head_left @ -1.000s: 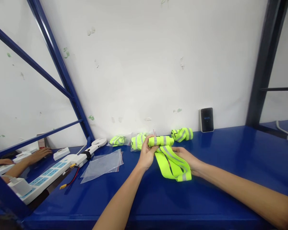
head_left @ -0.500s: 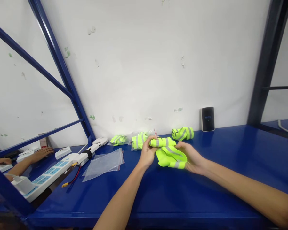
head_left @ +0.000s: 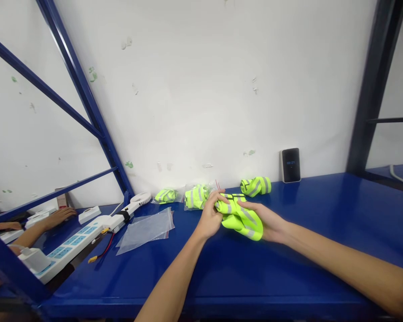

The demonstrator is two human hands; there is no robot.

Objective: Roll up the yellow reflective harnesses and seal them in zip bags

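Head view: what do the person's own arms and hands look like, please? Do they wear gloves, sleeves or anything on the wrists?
The left hand and right hand are bare, with no gloves. The left forearm and right forearm are bare too: no sleeve shows on either, and no watch or band shows at the wrists.

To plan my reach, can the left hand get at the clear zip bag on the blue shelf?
Probably yes: the left hand is close beside the clear zip bag with nothing between, though it grips the reflective yellow fabric.
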